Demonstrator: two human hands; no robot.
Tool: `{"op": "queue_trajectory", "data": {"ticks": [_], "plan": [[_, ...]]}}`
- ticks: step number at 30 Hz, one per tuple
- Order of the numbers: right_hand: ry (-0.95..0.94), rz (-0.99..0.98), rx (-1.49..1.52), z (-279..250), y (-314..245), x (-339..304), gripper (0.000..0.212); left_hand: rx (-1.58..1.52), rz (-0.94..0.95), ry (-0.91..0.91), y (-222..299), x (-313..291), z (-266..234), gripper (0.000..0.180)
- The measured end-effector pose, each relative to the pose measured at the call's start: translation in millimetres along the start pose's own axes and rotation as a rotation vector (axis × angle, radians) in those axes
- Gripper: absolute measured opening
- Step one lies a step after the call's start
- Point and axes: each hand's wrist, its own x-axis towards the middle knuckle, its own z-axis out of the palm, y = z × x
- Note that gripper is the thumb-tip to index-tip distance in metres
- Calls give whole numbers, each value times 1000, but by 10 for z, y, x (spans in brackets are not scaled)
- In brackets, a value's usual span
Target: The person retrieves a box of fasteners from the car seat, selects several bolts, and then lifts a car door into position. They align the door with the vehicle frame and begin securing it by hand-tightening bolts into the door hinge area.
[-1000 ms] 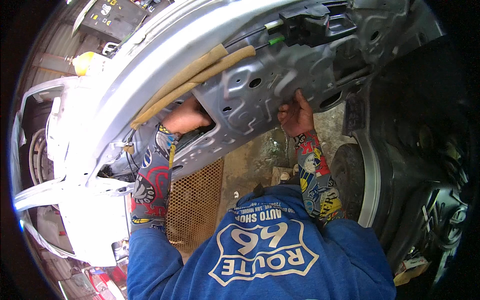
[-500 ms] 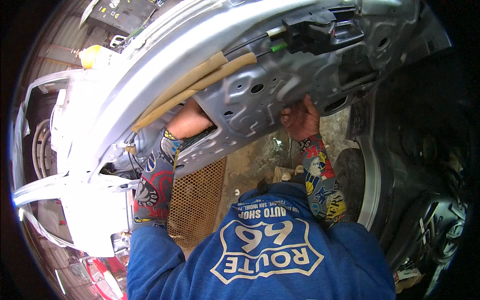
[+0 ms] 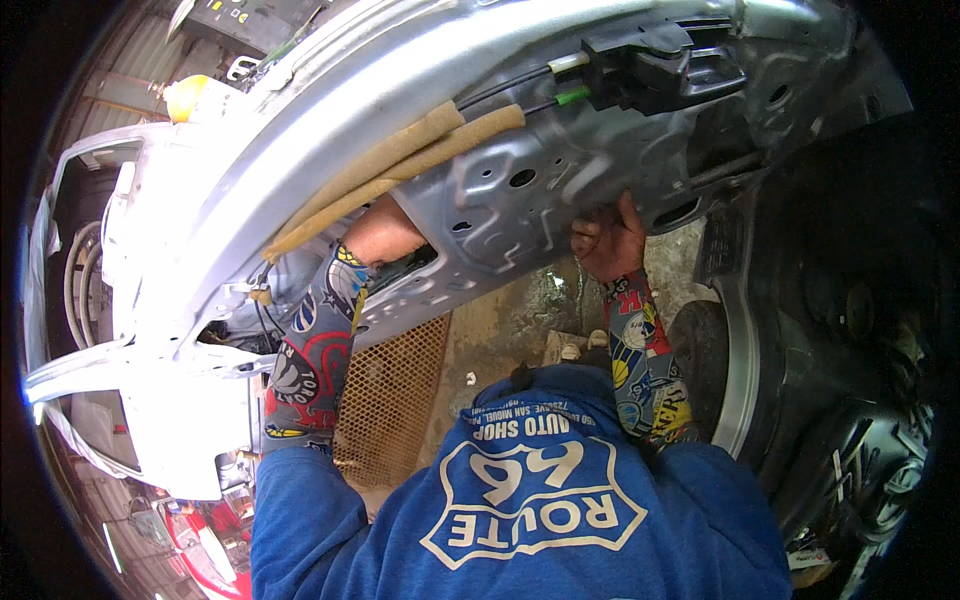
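A silver car door (image 3: 540, 215) stands in front of me, its inner metal skin bare of trim. My left hand (image 3: 385, 232) reaches through a large cut-out in it, and the fingers are hidden behind the metal. Against the lower part of the same panel is my right hand (image 3: 612, 242), palm toward me. Its fingers are curled and its thumb points up at the metal; whatever they hold, if anything, does not show. Two cables in tan foam sleeves (image 3: 400, 160) run above my left hand to a black inner door handle (image 3: 650, 65).
On the right are a dark door opening with a pale sill (image 3: 742, 370) and black trim. A rusty mesh panel (image 3: 390, 400) lies below the door on stained concrete (image 3: 520, 300). At left stands a white car body (image 3: 180, 400).
The view has shifted slightly, so the door's upper right part and handle sit a little further right. Both hands stay in nearly the same places on the door.
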Motion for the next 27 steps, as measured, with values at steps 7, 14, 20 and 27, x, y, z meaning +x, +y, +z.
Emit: {"op": "queue_trajectory", "data": {"ticks": [7, 14, 20, 27], "plan": [[74, -5, -159, 27, -46, -33, 54, 323, 25, 247, -52, -169, -78, 43], [167, -31, -160, 123, 28, -20, 62, 328, -182, 215, 19, -313, -177, 43], [87, -40, -97, 108, 7, 36, 54, -126, -241, 198, -2, -326, -147, 51], [109, -127, -83, 154, 50, 79, 48, -160, -240, 251, 92, -417, -221, 49]]}}
